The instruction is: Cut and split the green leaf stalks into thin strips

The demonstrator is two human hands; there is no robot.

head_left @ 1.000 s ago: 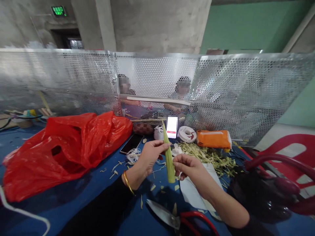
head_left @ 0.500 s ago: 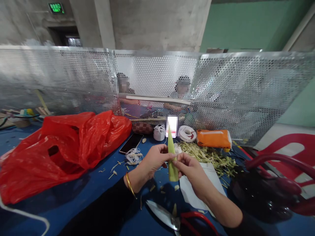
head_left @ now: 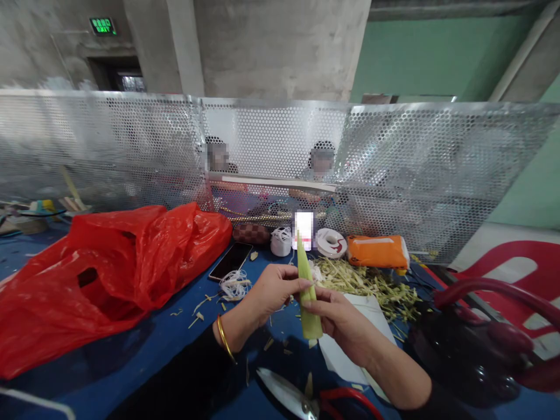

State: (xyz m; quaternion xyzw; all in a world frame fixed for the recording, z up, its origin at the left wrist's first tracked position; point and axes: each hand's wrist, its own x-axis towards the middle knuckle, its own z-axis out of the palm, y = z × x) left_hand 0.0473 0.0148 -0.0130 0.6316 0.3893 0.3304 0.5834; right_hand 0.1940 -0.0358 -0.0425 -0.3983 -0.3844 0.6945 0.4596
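Both my hands hold a pale green, pointed leaf cone [head_left: 308,286] upright above the blue table [head_left: 144,350]. My left hand [head_left: 271,289], with a gold bangle on its wrist, pinches the cone's middle from the left. My right hand [head_left: 339,315] is closed around the cone's lower part from the right. Below my hands lie scissors with red handles [head_left: 306,396], blades pointing left. A white sheet [head_left: 350,344] lies under my right forearm.
A large red plastic bag [head_left: 109,268] covers the left of the table. A dark phone [head_left: 230,261], white string [head_left: 234,284], tape rolls [head_left: 331,242], an orange pack [head_left: 378,252] and a heap of leaf trimmings [head_left: 371,283] lie beyond. Two people sit behind a perforated metal screen [head_left: 415,163]. Dark red chairs [head_left: 494,326] stand right.
My hands have drawn together on the cone; my right hand moved up from its base to wrap its lower part. The cone now stands slightly lower and more upright.
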